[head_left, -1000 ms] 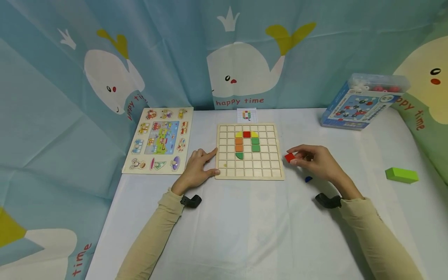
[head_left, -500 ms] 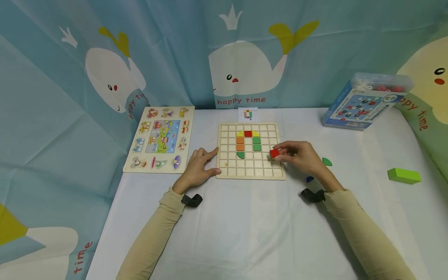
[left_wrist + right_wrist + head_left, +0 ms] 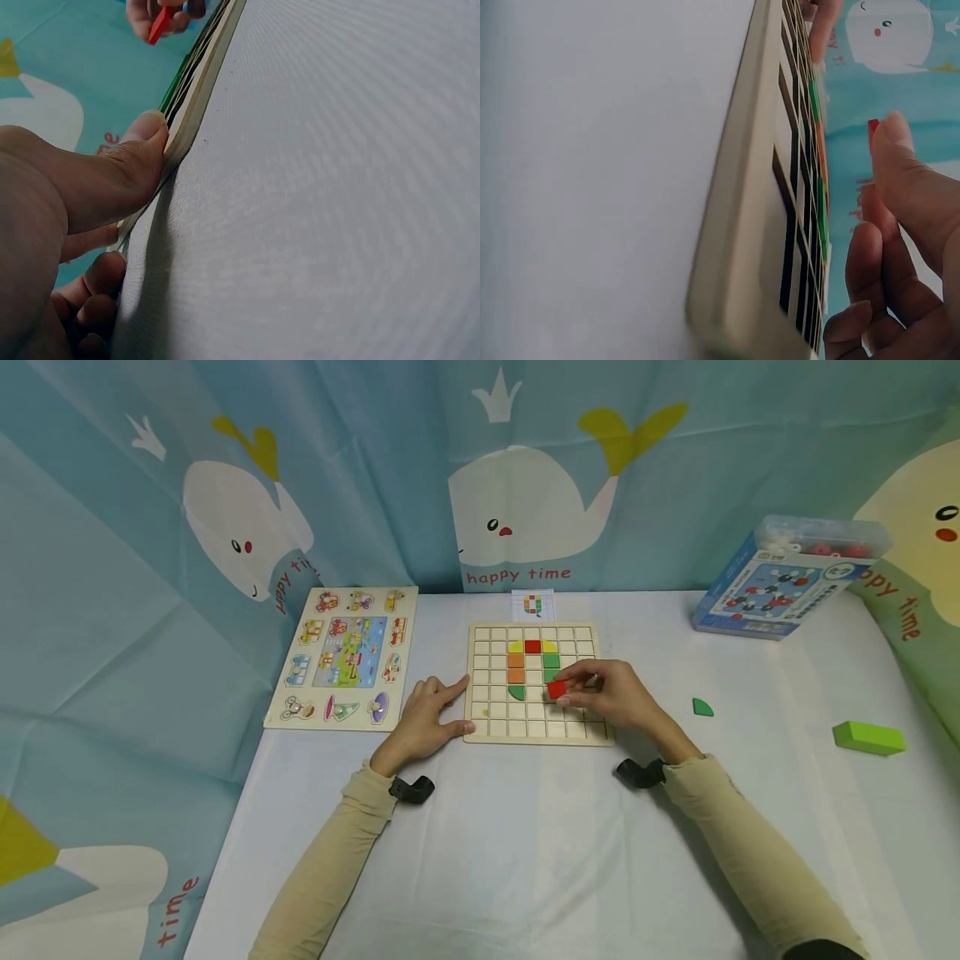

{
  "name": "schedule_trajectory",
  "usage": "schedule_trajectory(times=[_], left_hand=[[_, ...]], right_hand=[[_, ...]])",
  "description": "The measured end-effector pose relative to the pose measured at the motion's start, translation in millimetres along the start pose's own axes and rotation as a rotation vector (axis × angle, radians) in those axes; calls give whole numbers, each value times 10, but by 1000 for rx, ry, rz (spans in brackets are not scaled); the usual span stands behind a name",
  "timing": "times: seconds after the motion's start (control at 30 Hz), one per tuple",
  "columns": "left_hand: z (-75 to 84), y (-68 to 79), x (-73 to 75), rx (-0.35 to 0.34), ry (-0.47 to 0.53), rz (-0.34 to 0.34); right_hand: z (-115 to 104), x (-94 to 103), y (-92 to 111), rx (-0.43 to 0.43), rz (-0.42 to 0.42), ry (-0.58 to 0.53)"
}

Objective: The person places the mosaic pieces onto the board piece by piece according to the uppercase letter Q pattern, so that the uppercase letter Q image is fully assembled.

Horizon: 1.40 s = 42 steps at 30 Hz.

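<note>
My right hand (image 3: 611, 692) pinches a red square tile (image 3: 556, 690) between thumb and fingertips, over the right-centre cells of a wooden grid board (image 3: 495, 730). In the right wrist view only a sliver of the red tile (image 3: 873, 133) shows past the thumb. My left hand (image 3: 422, 722) lies at the board's left edge, index finger and thumb stretched apart and touching it. In the left wrist view the thumb (image 3: 131, 161) presses against the wooden rim. Set in the grid are a red square (image 3: 532, 647), orange squares (image 3: 516, 668), green squares (image 3: 551, 661), yellow corner pieces and a green quarter-round (image 3: 517, 692).
A small pattern card (image 3: 532, 605) lies behind the board. To the left is a picture puzzle board (image 3: 341, 660). On the right are a loose green quarter-round (image 3: 702, 707), a lime-green block (image 3: 870, 737) and a boxed molecule-model set (image 3: 787, 581).
My right hand has carried the red tile leftward from beside the board to over its grid. The blue piece is now hidden by the right forearm; the loose green piece is uncovered. My left hand stays put.
</note>
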<state>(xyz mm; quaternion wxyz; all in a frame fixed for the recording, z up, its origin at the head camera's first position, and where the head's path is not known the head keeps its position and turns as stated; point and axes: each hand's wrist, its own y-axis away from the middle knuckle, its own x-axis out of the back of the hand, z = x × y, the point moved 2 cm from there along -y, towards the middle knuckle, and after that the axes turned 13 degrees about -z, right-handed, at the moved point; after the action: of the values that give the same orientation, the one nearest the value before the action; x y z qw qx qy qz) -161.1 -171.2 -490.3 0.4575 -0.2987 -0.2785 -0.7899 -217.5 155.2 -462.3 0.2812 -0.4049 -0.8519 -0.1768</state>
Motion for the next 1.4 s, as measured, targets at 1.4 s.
schedule_trajectory(times=[1.4], left_hand=[[-7, 0, -2, -18, -15, 16]], right_hand=[[-241, -206, -280, -9, -32, 254]])
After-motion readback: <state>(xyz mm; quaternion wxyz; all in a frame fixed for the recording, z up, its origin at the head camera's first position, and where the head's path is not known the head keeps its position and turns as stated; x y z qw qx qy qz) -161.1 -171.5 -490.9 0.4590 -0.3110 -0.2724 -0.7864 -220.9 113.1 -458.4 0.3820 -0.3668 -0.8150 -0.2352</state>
